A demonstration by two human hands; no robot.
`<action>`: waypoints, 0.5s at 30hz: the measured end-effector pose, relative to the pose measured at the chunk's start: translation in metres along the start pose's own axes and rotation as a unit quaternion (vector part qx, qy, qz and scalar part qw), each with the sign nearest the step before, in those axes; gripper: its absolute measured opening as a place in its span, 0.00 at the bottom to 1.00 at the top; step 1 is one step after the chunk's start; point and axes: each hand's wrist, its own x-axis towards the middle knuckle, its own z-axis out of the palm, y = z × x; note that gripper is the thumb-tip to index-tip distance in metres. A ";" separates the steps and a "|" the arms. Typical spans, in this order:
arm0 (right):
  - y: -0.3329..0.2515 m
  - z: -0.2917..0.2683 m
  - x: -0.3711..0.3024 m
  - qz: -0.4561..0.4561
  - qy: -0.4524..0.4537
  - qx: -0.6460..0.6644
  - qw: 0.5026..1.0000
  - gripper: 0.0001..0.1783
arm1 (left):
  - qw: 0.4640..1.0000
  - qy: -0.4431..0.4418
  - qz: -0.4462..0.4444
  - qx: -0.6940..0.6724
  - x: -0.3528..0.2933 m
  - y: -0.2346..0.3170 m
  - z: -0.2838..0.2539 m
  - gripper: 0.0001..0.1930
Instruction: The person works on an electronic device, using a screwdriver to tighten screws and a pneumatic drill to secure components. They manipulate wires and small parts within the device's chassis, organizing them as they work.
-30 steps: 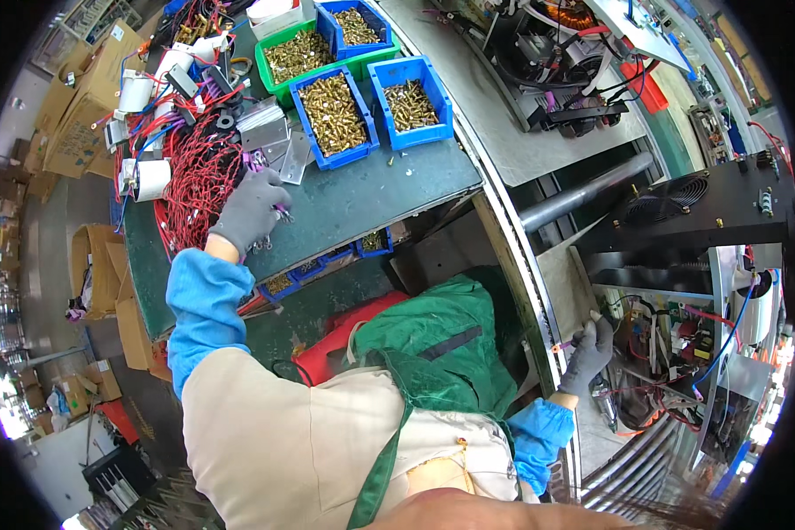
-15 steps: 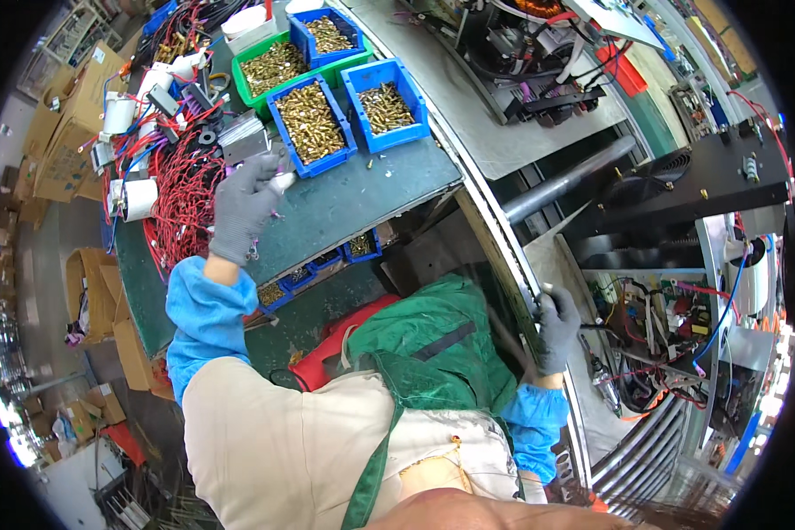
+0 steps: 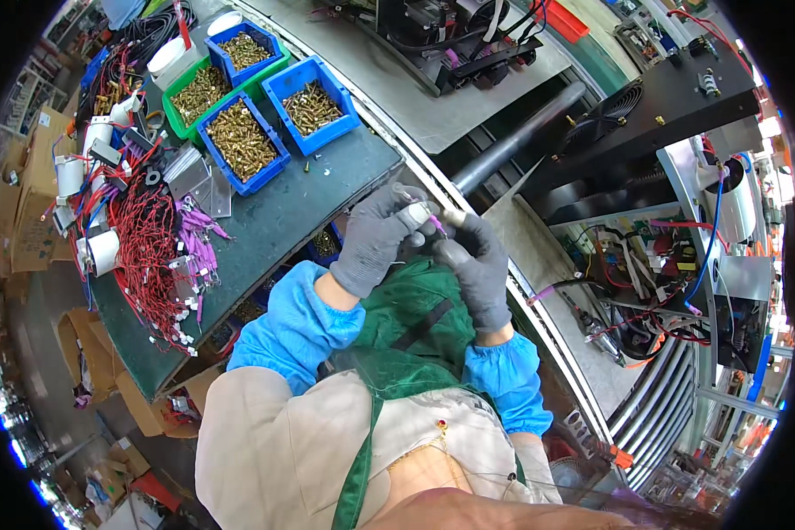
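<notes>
In front of my apron, my two grey-gloved hands are close together. With bent fingers, my left hand [image 3: 375,238] pinches a short purple wire [image 3: 438,226]. Facing it, my right hand [image 3: 479,269] has its thumb and forefinger curled at the wire's other end; its grip is partly hidden. A pile of similar purple wires [image 3: 200,246] lies on the dark green bench [image 3: 278,234], beside a tangle of thin red wires [image 3: 150,252].
Blue bins [image 3: 314,106] and a green bin [image 3: 196,99] of brass fittings stand at the bench's far side. A metal rail [image 3: 530,305] runs along my right. Beyond it sits an open electrical unit [image 3: 627,265] with loose cables. Cardboard boxes [image 3: 49,185] stand at far left.
My left hand has come from the bench to the middle, now with the purple wire. The right hand has left the rail and joined it. The whole view has shifted.
</notes>
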 end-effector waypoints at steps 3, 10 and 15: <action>-0.006 -0.007 0.007 -0.020 0.060 -0.062 0.996 0.16 | 0.951 -0.027 0.109 0.287 0.000 -0.006 -0.002 0.21; -0.007 -0.026 0.006 0.146 -0.083 0.018 0.986 0.17 | 0.984 -0.120 0.056 0.116 0.005 -0.004 -0.004 0.24; 0.012 -0.020 0.006 0.098 0.033 0.079 0.991 0.13 | 0.995 -0.095 0.025 0.013 0.006 -0.021 -0.001 0.21</action>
